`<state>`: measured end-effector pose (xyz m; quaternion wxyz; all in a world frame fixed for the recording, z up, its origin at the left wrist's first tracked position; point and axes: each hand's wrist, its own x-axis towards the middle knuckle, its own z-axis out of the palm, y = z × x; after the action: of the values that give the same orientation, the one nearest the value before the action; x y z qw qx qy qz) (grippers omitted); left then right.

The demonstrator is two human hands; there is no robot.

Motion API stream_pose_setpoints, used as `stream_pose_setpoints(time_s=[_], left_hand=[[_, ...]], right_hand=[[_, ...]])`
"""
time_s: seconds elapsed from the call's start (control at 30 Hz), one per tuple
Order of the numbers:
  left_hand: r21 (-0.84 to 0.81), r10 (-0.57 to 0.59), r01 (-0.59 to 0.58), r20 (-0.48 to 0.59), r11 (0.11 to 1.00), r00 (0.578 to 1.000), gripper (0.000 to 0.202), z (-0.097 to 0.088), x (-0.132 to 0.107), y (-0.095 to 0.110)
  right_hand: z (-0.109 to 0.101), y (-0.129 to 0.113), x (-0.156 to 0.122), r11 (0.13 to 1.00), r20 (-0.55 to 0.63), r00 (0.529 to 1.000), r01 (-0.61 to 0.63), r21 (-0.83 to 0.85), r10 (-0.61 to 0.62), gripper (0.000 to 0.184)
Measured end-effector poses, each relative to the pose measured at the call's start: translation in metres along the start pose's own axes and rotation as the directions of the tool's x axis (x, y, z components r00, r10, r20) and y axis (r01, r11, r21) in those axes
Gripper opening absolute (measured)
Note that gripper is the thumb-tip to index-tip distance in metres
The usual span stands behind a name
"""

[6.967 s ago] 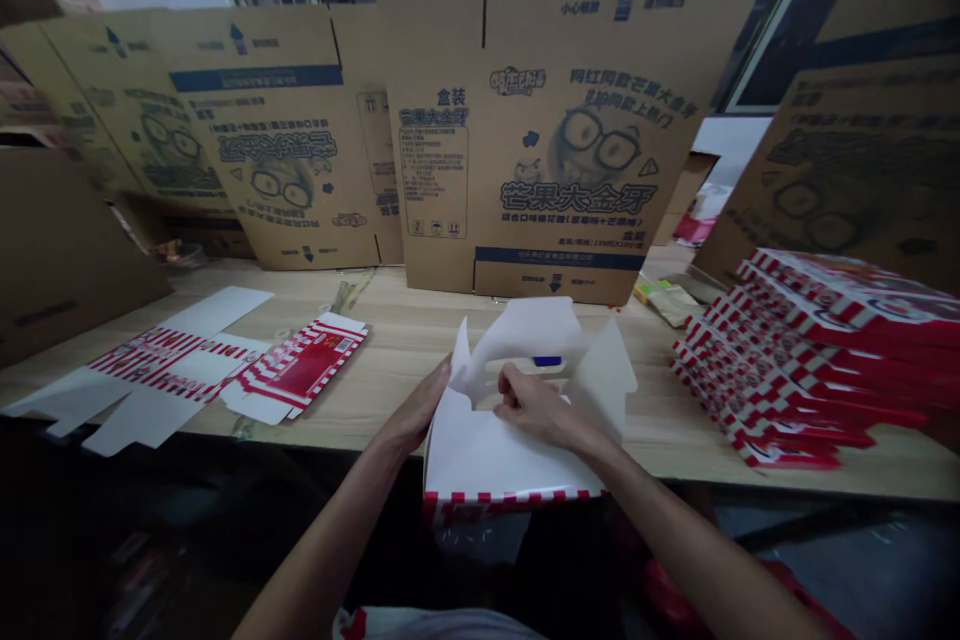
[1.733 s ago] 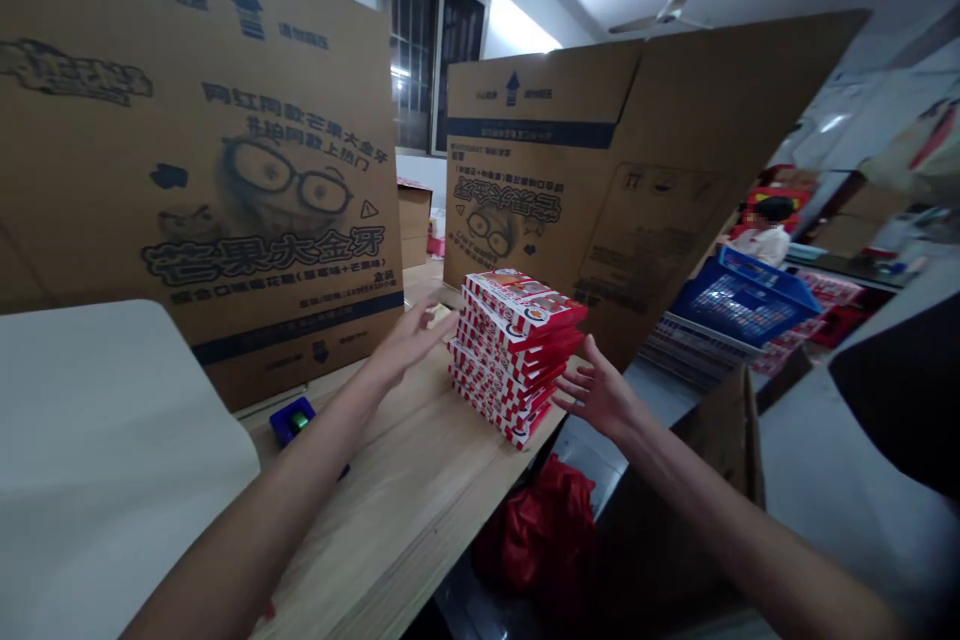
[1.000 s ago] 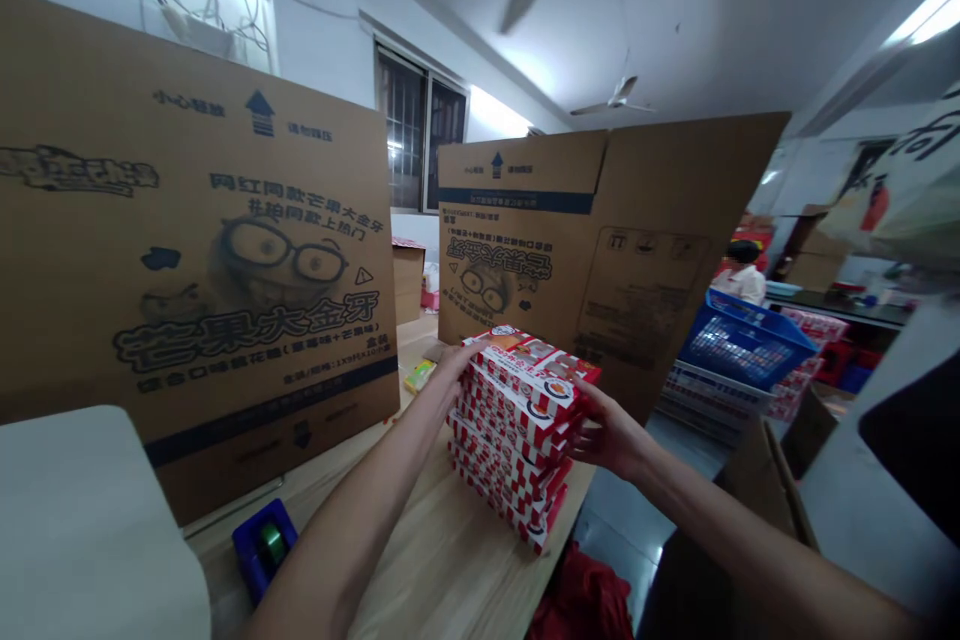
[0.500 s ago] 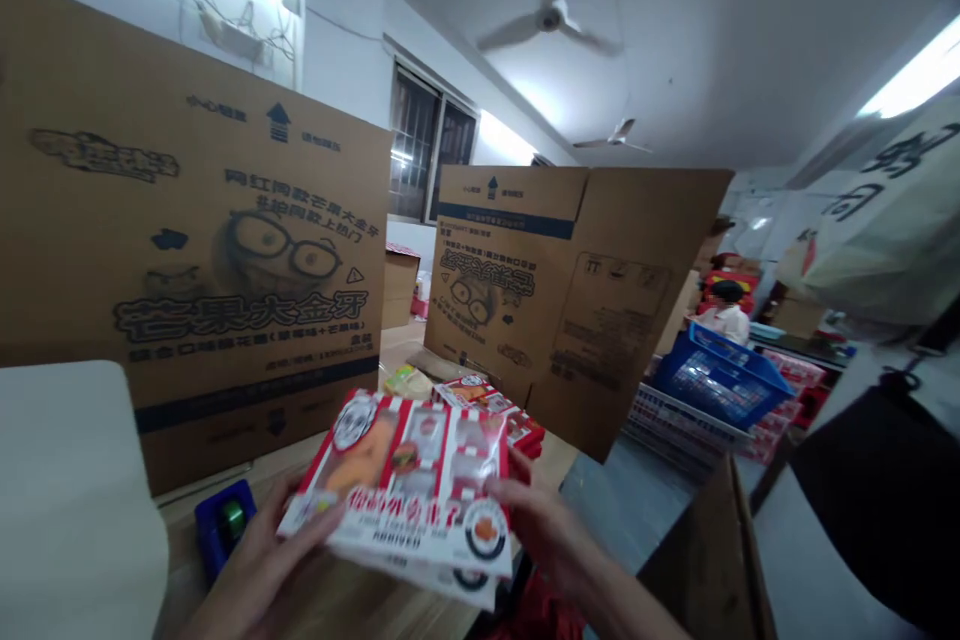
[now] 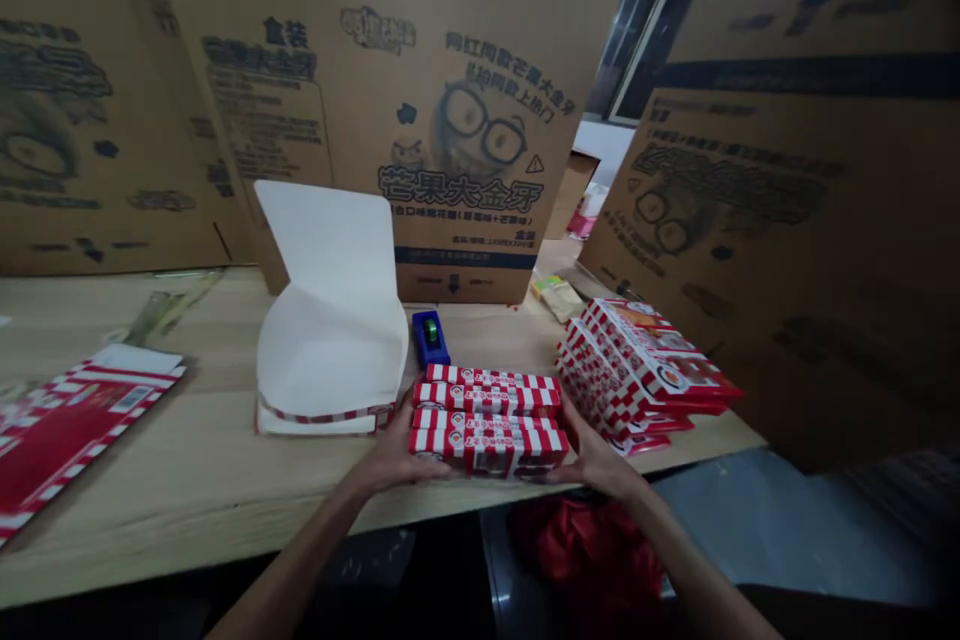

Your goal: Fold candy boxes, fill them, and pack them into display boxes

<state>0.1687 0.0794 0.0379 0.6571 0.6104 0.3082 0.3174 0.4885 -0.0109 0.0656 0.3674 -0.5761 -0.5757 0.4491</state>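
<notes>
Between my two hands is a row of several flat red-and-white striped boxes (image 5: 487, 420), standing on their edges side by side at the table's front edge. My left hand (image 5: 405, 450) is wrapped round the left end of the boxes. At the right end, my right hand (image 5: 592, 450) presses against them with its fingers behind. Just beyond the boxes stands a blue tape dispenser (image 5: 430, 338) with a green roll. To the right rests a stack of similar striped boxes (image 5: 645, 370) with clear windows. An open white carton (image 5: 330, 320) with its lid raised is left of my left hand.
Tall brown cardboard cartons (image 5: 480, 50) stand along the back, another cardboard carton (image 5: 795, 200) at the right. Flat red-and-white packaging (image 5: 75, 430) lies on the wooden table (image 5: 202, 480) at left. A small yellowish packet (image 5: 559, 298) lies at the back. Red material (image 5: 592, 560) hangs below the table edge.
My view has turned down and left. The striped boxes, earlier held tilted up with their windowed faces showing, are now on edge between my hands, low at the table's front.
</notes>
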Motion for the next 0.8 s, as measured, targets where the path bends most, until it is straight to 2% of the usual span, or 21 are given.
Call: stream_pose_setpoints(time_s=[0.07, 0.17, 0.23, 0.3, 0.37, 0.47, 0.57, 0.63, 0.7, 0.8], left_hand=[[0.140, 0.076, -0.077, 0.016, 0.987, 0.997, 0.132, -0.007, 0.002, -0.011], [0.223, 0.122, -0.134, 0.067, 0.966, 0.990, 0.141, -0.012, 0.003, -0.027], [0.277, 0.141, -0.145, 0.037, 0.950, 0.989, 0.136, -0.012, 0.002, -0.033], [0.326, 0.157, -0.140, -0.028, 0.935, 0.987, 0.125, -0.009, 0.002, -0.032], [0.338, 0.176, -0.144, -0.067, 0.930, 0.982, 0.115, -0.007, 0.001, -0.027], [0.324, 0.184, -0.152, -0.071, 0.934, 0.980, 0.111, -0.004, 0.001, -0.015], [0.295, 0.171, -0.144, -0.066, 0.944, 0.983, 0.110, -0.004, 0.001, -0.011], [0.292, 0.168, -0.137, -0.084, 0.947, 0.982, 0.109, -0.004, 0.002, -0.012], [0.294, 0.170, -0.131, -0.110, 0.947, 0.979, 0.109, -0.003, 0.003, -0.014], [0.288, 0.188, -0.149, -0.113, 0.946, 0.976, 0.111, 0.000, 0.000, -0.014]], right_hand=[[0.007, 0.010, 0.002, 0.997, 0.065, 0.996, -0.065, -0.049, 0.068, 0.111], [0.021, 0.020, 0.007, 0.997, 0.123, 0.992, -0.024, -0.072, 0.032, 0.094], [0.027, 0.024, 0.010, 0.995, 0.112, 0.993, 0.031, -0.099, -0.020, 0.089], [0.029, 0.026, 0.012, 0.992, 0.110, 0.994, 0.035, -0.118, -0.022, 0.087], [0.022, 0.022, 0.010, 0.994, 0.124, 0.992, 0.007, -0.109, 0.007, 0.095], [0.005, -0.001, 0.004, 0.983, 0.111, 0.994, 0.014, -0.182, 0.007, 0.123], [-0.004, -0.041, 0.009, 0.887, 0.163, 0.981, 0.163, -0.432, -0.101, 0.138], [0.002, -0.067, 0.022, 0.776, 0.300, 0.942, 0.301, -0.555, -0.151, 0.138], [0.015, -0.084, 0.038, 0.683, 0.422, 0.895, 0.398, -0.612, -0.144, 0.133], [0.036, -0.090, 0.052, 0.581, 0.462, 0.881, 0.430, -0.690, -0.104, 0.122]])
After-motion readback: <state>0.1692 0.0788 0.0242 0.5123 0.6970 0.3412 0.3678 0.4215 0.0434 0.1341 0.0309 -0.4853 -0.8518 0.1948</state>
